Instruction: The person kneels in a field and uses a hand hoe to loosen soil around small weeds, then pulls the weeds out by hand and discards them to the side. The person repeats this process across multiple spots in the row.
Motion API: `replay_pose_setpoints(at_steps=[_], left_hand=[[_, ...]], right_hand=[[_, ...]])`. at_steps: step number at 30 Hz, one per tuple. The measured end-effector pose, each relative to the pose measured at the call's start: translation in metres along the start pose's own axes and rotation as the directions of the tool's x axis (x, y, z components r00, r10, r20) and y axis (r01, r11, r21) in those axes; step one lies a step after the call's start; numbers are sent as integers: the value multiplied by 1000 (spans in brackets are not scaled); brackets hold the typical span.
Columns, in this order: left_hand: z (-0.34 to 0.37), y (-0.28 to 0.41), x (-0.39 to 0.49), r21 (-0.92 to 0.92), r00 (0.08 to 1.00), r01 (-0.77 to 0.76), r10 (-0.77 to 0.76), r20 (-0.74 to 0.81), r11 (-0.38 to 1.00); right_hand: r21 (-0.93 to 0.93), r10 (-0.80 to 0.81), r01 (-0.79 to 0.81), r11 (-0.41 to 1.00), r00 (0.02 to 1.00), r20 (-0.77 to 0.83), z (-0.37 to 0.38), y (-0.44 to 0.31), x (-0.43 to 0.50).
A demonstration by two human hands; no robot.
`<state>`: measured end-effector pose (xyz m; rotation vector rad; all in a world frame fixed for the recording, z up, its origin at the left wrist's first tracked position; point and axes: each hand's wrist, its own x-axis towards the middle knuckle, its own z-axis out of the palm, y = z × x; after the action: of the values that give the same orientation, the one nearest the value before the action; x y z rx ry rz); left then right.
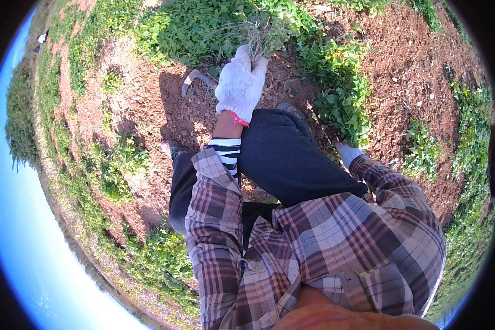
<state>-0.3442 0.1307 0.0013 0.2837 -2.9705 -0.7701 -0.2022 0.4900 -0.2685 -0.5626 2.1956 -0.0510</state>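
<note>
My left hand (241, 80), in a white knit glove with a red cuff edge, grips a tuft of pulled weeds (258, 39), dry stems and grey-green leaves, at the edge of low leafy plants (189, 33). A curved tool, perhaps a sickle (196, 76), juts out to the left of this glove, low over the soil; whether the hand holds it too is unclear. Down beside my right leg, my right hand (348, 154) is also white-gloved. Its fingers reach toward the ground by a leafy plant (342, 95) and are too small and partly hidden to read.
My bent legs in dark trousers (293, 152) and my shoes (171, 149) are close to both hands. Reddish, clumpy soil (404, 53) runs between rows of green plants (423, 148). Far left are a tree (20, 111) and a small white-topped figure, perhaps a person (42, 39).
</note>
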Motion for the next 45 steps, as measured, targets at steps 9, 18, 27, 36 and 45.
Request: replay_pose_setpoints(at_steps=[9, 18, 27, 36, 45], left_hand=[[20, -18, 1, -9, 995, -45, 44, -93, 999], [4, -12, -5, 25, 997, 83, -83, 2, 996], [9, -26, -12, 68, 997, 67, -64, -47, 995], [24, -31, 6, 69, 999, -34, 34, 6, 997], [17, -55, 10, 205, 1000, 19, -21, 9, 979]], right_hand=[[-188, 50, 34, 982, 904, 424, -52, 2, 21], [-203, 28, 112, 973, 813, 581, -84, 146, 55], [165, 569, -570, 805, 820, 54, -107, 237, 31], [262, 766, -724, 638, 631, -120, -140, 193, -35], [595, 889, -661, 458, 322, -326, -131, 254, -54]])
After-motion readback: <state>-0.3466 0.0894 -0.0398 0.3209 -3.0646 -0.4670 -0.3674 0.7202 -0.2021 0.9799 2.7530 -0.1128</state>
